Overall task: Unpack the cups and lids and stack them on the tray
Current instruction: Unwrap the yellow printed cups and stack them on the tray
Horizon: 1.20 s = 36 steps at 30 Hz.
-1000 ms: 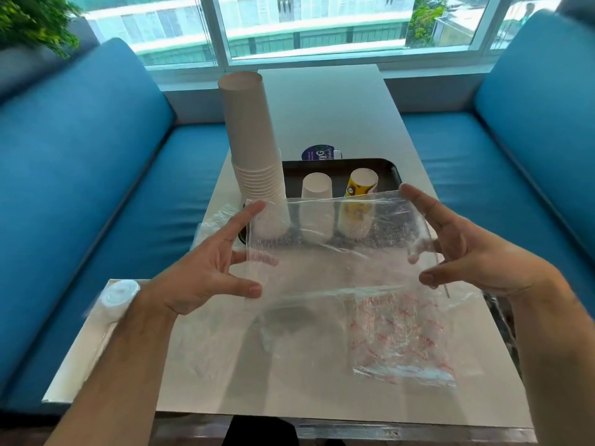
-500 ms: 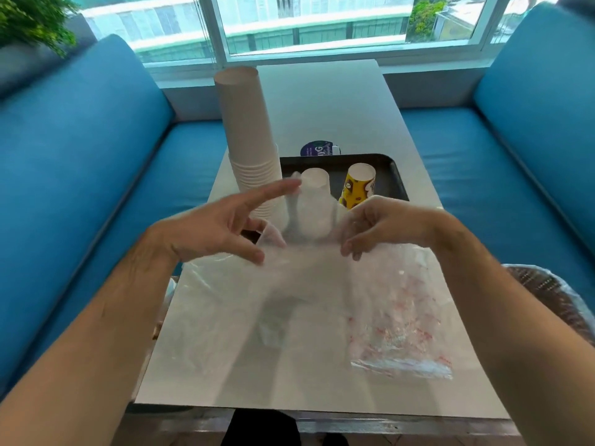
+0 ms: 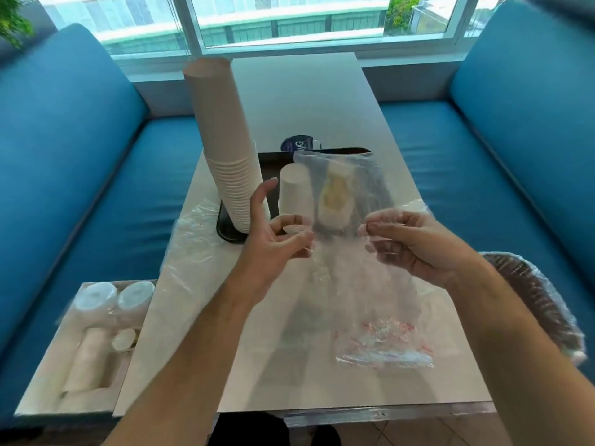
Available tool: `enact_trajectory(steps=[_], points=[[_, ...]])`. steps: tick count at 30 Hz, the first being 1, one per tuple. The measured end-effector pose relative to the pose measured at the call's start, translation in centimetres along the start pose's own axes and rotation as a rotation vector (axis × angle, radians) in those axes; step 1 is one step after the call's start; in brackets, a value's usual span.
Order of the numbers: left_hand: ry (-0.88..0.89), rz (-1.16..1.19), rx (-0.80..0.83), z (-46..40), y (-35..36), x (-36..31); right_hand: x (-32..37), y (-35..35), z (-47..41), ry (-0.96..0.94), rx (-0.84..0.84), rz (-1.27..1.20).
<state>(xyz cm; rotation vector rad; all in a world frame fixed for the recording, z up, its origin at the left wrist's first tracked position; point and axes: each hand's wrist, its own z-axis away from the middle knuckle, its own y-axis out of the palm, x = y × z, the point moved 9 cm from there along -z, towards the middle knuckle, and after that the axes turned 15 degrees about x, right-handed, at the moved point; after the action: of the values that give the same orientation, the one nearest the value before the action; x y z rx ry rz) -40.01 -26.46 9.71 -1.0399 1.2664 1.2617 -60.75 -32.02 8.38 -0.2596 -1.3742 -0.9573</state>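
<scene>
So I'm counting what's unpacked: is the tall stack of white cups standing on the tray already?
Yes, the tall stack of white cups stands upright with its base inside the left end of the dark tray.

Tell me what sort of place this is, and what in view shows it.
Probably a cafe or canteen booth by a window: blue padded benches flank a narrow white table, and a tall stack of paper cups stands on a dark serving tray. The hands hold a clear plastic bag.

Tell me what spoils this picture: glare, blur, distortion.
Head view: windows wash out bright; wide-angle lens bows the sofas; the clear bag veils the yellow cup behind it; both hands, left and right, are slightly motion-blurred.
</scene>
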Motion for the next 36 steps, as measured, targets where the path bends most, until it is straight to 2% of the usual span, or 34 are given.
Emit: enact_trajectory(steps=[2, 5, 10, 13, 16, 18, 21, 23, 36], points=[[-0.039, -0.108, -0.012, -0.1, 1.1, 1.2, -1.6, -1.4, 1.0, 0.037, -0.072, 0.019], [-0.119, -0.237, 0.073, -0.5, 3.2, 3.3, -4.2, -3.8, 2.3, 0.095, -0.214, 0.056], [-0.352, -0.425, 0.164, -1.9, 4.5, 7.7, -8.1, -7.4, 4.1, 0.253, -0.437, 0.26], [-0.402, -0.504, 0.189, -2.5, 5.0, 9.0, -7.9, -8.4, 5.1, 0.289, -0.568, 0.487], [-0.422, -0.574, 0.207, -2.7, 5.3, 9.6, -5.5, -7.4, 5.9, 0.186, -0.73, 0.894], [-0.429, -0.612, 0.214, -2.8, 5.6, 9.8, -5.1, -5.2, 5.4, 0.117, -0.673, 1.074], [-0.411, -0.673, 0.245, -3.0, 5.9, 9.9, -6.9, -2.1, 4.3, 0.189, -0.473, 1.202], [-0.385, -0.731, 0.282, -3.2, 6.4, 9.7, -8.0, -1.0, 4.0, 0.243, -0.408, 1.259], [-0.409, -0.844, 0.374, -4.0, 6.8, 10.6, -11.1, 0.2, 3.8, 0.42, -0.293, 1.37]])
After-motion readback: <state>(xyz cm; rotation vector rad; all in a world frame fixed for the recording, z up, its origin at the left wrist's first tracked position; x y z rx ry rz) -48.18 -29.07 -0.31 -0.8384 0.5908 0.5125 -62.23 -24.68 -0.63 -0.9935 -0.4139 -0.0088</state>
